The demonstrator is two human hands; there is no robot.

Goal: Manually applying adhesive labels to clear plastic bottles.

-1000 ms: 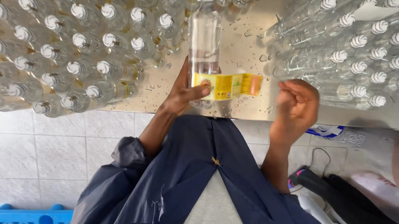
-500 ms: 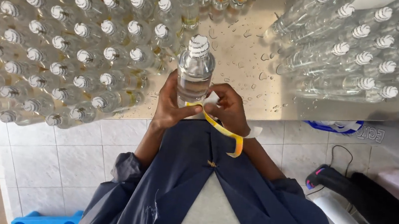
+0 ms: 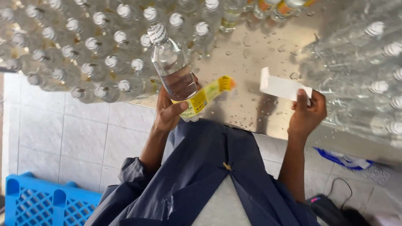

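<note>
The clear bottle tilts up and left out of the left hand, which grips its lower end where the yellow label sticks out loose. Well apart to the right, the right hand pinches a white paper strip above the wet tabletop. Rows of capped bottles stand beside them.

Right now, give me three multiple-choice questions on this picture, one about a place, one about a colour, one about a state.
1. Where does the blue crate sit?
A. on the steel table
B. on the floor, lower left
C. on the bottles

2. What colour is the label on the held bottle?
A. yellow
B. green
C. black

3. How is that bottle held?
A. upside down
B. flat on the table
C. tilted in the left hand

Answers: B, the crate shows below the tiled wall; A, yellow strip at the bottle's base; C, its capped neck leans up and left.
</note>
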